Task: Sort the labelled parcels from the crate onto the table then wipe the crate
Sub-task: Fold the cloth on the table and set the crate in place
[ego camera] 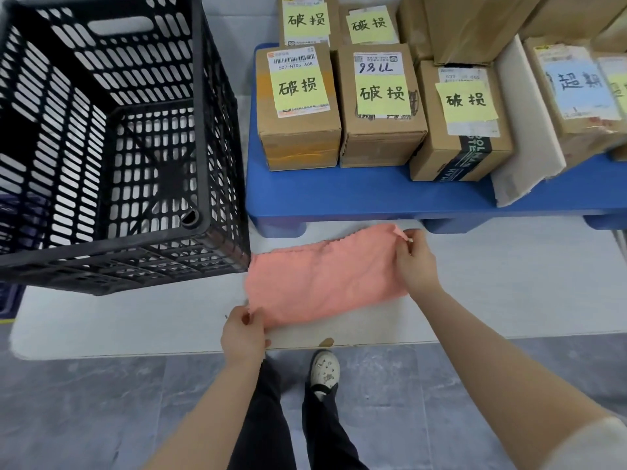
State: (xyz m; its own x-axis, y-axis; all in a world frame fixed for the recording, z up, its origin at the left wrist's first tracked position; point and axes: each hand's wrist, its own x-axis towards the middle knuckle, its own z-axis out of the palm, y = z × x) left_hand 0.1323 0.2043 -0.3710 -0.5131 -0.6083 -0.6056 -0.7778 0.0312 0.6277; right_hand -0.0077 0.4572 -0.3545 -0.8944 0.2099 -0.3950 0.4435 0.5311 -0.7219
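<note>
- The black crate [112, 147] stands on the white tabletop [101, 320].
- The left hand [242, 334] pinches the near corner of the pink cloth [322, 279], which lies beside the crate.
- The right hand [415, 262] pinches its far corner.
- Yellow-labelled parcels [380, 103] sit on a blue stand [356, 195].

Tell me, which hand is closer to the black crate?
Left. The left hand pinches the near corner of the pink cloth, just off the black crate; the right hand pinches the opposite corner, across the cloth, by the blue platform.
</note>
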